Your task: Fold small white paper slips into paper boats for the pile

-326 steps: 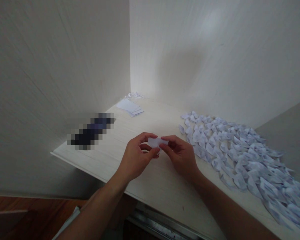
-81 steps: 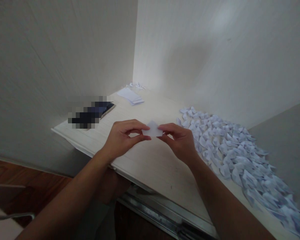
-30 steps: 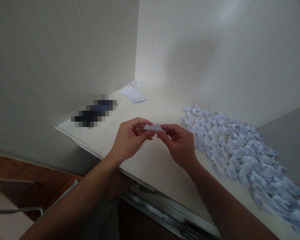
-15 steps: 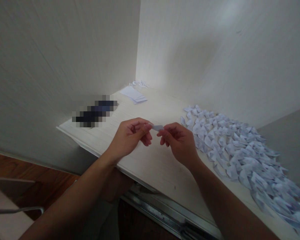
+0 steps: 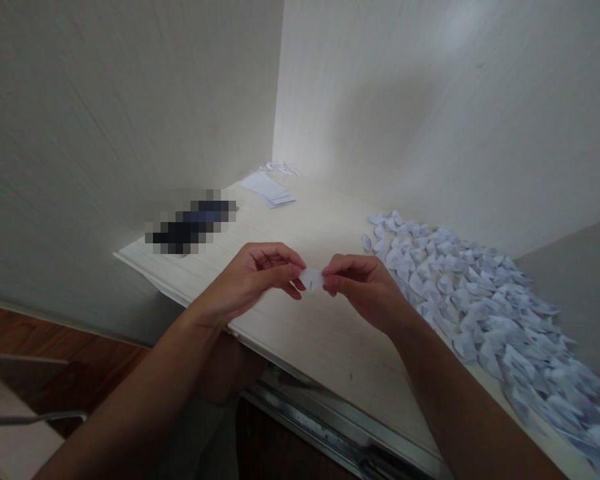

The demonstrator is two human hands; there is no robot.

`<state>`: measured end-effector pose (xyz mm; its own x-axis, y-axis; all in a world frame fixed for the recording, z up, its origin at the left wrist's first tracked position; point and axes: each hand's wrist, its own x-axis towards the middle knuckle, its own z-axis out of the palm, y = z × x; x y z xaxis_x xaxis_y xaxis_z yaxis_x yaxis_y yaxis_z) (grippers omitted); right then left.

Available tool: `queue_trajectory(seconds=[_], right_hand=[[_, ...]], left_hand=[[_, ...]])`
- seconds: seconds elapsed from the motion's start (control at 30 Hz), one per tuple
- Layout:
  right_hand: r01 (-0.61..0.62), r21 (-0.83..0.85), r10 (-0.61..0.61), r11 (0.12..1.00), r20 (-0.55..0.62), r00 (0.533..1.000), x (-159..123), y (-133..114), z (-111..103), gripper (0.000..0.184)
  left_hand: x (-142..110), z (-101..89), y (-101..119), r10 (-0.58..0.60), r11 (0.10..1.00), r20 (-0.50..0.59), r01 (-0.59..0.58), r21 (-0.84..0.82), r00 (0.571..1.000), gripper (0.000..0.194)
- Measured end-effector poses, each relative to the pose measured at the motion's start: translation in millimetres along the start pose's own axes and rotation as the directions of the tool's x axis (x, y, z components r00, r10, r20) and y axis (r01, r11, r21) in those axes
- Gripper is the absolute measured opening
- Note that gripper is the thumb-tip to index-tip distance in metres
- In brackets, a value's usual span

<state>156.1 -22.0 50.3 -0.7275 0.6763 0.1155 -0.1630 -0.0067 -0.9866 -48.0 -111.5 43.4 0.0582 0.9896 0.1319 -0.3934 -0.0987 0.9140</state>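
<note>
Head camera shows the left hand point(image 5: 260, 277) and right hand point(image 5: 367, 287) pinching opposite ends of a small paper piece point(image 5: 311, 279) above the table point(image 5: 300, 347), its face newly turned into sight, the piece apparently still being worked

On my left, a dark, pixelated object point(image 5: 193, 223) lies on a white tabletop point(image 5: 290, 327) beside a pale wall point(image 5: 130, 100). Below, a metal rail point(image 5: 310, 427) and reddish-brown wooden floor point(image 5: 30, 333) show.

Small white folded-paper pc point(image 5: 312, 280), held by its ends btwn both hands' fingers point(image 5: 294, 271), above table point(image 5: 280, 327) nr its front edge.
</note>
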Motion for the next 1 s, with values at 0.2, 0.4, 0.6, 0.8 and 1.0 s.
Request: queue_trajectory(seconds=[0.2, 0.4, 0.6, 0.8, 1.0], right_hand=[[0.022, -0.228, -0.040, 0.973, -0.076, 0.996, 3.4, 4.9, -0.2, 0.019], [0.185, -0.571, -0.266, 0.800, -0.061, 0.962, 1.4, 4.0, 1.4, 0.006], [0.312, -0.696, -0.375, 0.647, 0.065, 0.925, 2.0, 5.6, 2.5, 0.015], [0.305, -0.701, -0.389, 0.645, 0.043, 0.920, 1.2, 4.7, 5.0, 0.012], [0.316, -0.723, -0.438, 0.614, 0.020, 0.899, -0.6, 1.7, 8.5, 0.015]], left_hand=[[1.0, -4.2, -5.1, 0.041, 0.942, -0.098, -0.006, 0.337, 0.994, 0.014], [1.2, -1.0, -10.0, 0.219, 0.814, -0.080, -0.137, 0.564, 0.973, 0.012], [-0.5, -10.4, -9.0, 0.377, 0.534, 0.133, -0.333, 0.778, 0.917, 0.016], [-1.4, -12.2, -8.9, 0.472, 0.412, 0.217, -0.431, 0.803, 0.855, 0.020], [-0.8, -8.0, -9.5, 0.591, 0.299, 0.262, -0.509, 0.807, 0.763, 0.024]])
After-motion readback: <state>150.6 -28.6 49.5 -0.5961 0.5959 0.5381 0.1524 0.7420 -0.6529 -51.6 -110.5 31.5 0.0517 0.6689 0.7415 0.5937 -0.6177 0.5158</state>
